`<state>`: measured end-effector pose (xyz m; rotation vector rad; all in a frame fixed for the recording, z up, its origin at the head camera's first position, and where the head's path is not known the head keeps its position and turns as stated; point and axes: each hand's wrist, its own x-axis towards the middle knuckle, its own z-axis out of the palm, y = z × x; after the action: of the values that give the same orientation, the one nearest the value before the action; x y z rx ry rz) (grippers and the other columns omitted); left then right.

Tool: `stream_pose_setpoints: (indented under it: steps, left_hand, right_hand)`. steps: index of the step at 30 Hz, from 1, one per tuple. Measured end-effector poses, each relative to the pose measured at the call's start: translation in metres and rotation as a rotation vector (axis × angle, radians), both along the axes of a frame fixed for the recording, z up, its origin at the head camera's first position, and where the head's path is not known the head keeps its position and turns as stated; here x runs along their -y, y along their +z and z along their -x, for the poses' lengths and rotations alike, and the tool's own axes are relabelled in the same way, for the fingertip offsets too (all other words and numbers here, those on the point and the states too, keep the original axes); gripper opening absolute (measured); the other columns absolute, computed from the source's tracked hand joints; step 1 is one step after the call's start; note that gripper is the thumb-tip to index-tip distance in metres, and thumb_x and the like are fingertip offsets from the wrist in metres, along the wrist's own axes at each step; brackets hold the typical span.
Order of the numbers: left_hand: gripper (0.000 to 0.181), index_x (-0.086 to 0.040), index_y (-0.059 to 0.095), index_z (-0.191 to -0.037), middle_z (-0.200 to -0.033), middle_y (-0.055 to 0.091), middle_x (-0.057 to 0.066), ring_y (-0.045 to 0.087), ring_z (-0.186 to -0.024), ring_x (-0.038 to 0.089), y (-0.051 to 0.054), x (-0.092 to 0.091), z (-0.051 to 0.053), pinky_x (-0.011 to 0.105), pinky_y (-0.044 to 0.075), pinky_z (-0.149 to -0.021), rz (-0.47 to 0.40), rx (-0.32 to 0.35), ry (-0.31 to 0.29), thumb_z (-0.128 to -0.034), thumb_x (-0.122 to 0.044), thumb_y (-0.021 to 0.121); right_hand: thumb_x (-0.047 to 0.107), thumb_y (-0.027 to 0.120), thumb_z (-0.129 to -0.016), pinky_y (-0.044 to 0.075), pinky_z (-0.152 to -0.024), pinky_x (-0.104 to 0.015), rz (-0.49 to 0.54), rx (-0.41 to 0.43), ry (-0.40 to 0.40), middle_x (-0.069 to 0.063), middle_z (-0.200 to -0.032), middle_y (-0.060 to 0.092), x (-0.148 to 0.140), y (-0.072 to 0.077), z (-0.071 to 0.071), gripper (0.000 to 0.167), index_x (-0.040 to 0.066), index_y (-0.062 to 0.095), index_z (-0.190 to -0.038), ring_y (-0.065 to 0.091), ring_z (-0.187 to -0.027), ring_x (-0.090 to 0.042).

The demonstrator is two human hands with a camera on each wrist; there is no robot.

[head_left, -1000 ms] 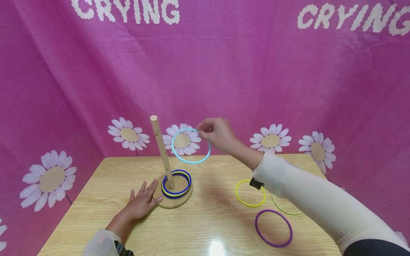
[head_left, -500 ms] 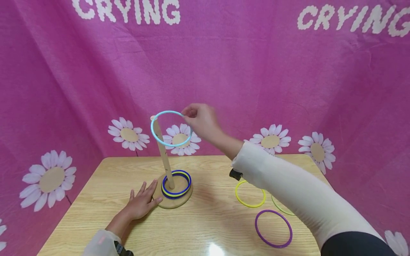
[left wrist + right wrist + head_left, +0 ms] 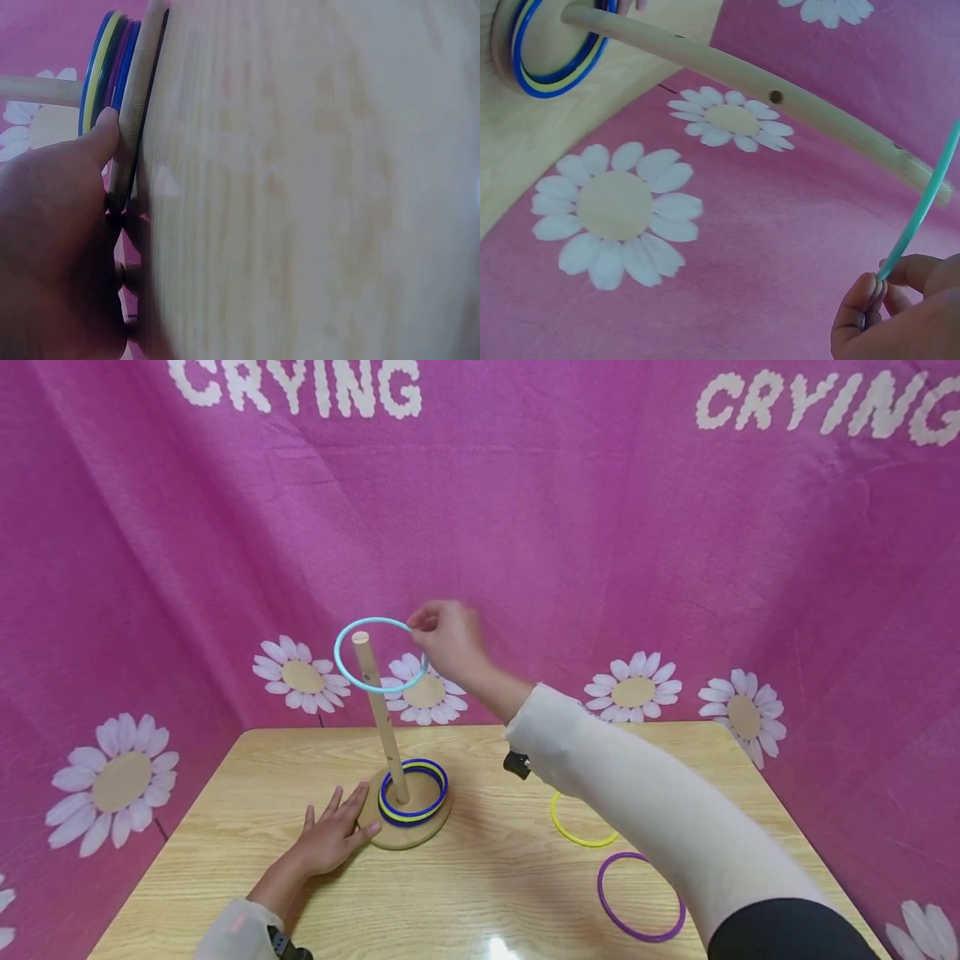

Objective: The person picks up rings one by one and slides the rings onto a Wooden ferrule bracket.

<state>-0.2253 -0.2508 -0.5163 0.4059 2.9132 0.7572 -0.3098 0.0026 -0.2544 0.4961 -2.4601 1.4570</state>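
Observation:
My right hand [image 3: 450,639] pinches a light blue ring [image 3: 337,653] by its right side. In the head view the top of a wooden peg [image 3: 386,735] shows inside that ring; the right wrist view has the ring [image 3: 922,206] crossing near the peg's tip. Around the peg's foot, on a round wooden base [image 3: 401,842], lie several stacked rings, with a blue ring [image 3: 447,783] uppermost and a yellow ring [image 3: 95,90] under it. Fingers spread, my left hand [image 3: 330,842] rests at the base's left edge, its thumb touching the base.
A yellow ring [image 3: 577,841] and a purple ring [image 3: 602,893] lie on the right of the wooden table [image 3: 487,860], both partly covered by the right sleeve [image 3: 622,768]. A pink cloth [image 3: 525,527] with printed daisies hangs behind and beside the table.
My right hand has moved left and up with the light blue ring, from right of the peg to its top. The right forearm now hides the pale green ring. My left hand has stayed put.

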Motion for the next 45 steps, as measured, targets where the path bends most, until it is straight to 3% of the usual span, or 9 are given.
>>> stream_pose_setpoints:
  steps: [8, 16, 25, 32, 40, 45]
  left_hand:
    - [0.087, -0.006, 0.018, -0.165, -0.17, 0.021, 0.018, 0.003, -0.157, 0.048, -0.004, 0.003, 0.002, 0.079, -0.01, -0.112, 0.021, 0.0, 0.009, -0.104, -0.061, 0.046]
    - [0.084, -0.006, 0.016, -0.165, -0.171, 0.018, 0.018, 0.001, -0.157, 0.048, 0.006, 0.0, 0.001, 0.08, -0.01, -0.111, 0.041, 0.043, 0.004, -0.1058, -0.055, 0.048]
    - [0.083, -0.008, 0.015, -0.166, -0.171, 0.018, 0.016, 0.0, -0.157, 0.047, 0.005, 0.0, 0.001, 0.08, -0.009, -0.111, 0.058, 0.044, 0.009, -0.106, -0.056, 0.046]
    - [0.087, -0.009, 0.016, -0.166, -0.171, 0.019, 0.016, 0.002, -0.157, 0.047, -0.008, 0.005, 0.006, 0.079, -0.011, -0.111, 0.016, 0.005, -0.005, -0.1041, -0.063, 0.044]
    - [0.083, -0.007, 0.016, -0.166, -0.171, 0.017, 0.017, 0.001, -0.156, 0.048, 0.003, 0.0, 0.001, 0.08, -0.01, -0.11, 0.035, 0.038, 0.0, -0.1062, -0.055, 0.047]
    - [0.083, -0.007, 0.015, -0.166, -0.171, 0.017, 0.016, 0.001, -0.157, 0.047, 0.004, 0.0, 0.0, 0.08, -0.009, -0.111, 0.052, 0.047, 0.004, -0.1065, -0.056, 0.046]
  right_hand:
    - [0.002, 0.072, -0.092, 0.047, -0.063, -0.019, -0.04, 0.017, -0.029, -0.011, -0.093, 0.077, -0.001, -0.029, 0.006, 0.007, 0.002, 0.077, -0.097, 0.069, -0.085, -0.018]
    - [-0.001, 0.074, -0.089, 0.047, -0.065, -0.02, -0.067, 0.051, -0.04, -0.011, -0.088, 0.077, -0.001, -0.068, 0.012, 0.008, 0.001, 0.078, -0.096, 0.065, -0.078, -0.015]
    - [-0.002, 0.073, -0.087, 0.043, -0.058, -0.018, -0.084, 0.085, -0.062, -0.008, -0.08, 0.075, 0.001, -0.116, 0.014, 0.008, 0.002, 0.079, -0.091, 0.058, -0.066, -0.009]
    - [-0.003, 0.074, -0.085, 0.047, -0.065, -0.021, -0.075, 0.118, -0.071, -0.007, -0.083, 0.075, 0.002, -0.145, 0.013, 0.009, 0.002, 0.079, -0.09, 0.062, -0.074, -0.012]
    - [-0.002, 0.075, -0.083, 0.05, -0.068, -0.024, -0.107, 0.166, -0.115, -0.006, -0.08, 0.075, 0.0, -0.18, 0.009, 0.009, 0.005, 0.08, -0.086, 0.062, -0.073, -0.011]
    - [0.0, 0.077, -0.082, 0.049, -0.067, -0.024, -0.124, 0.221, -0.145, -0.003, -0.076, 0.074, 0.0, -0.195, 0.004, 0.008, 0.007, 0.08, -0.082, 0.058, -0.071, -0.01]
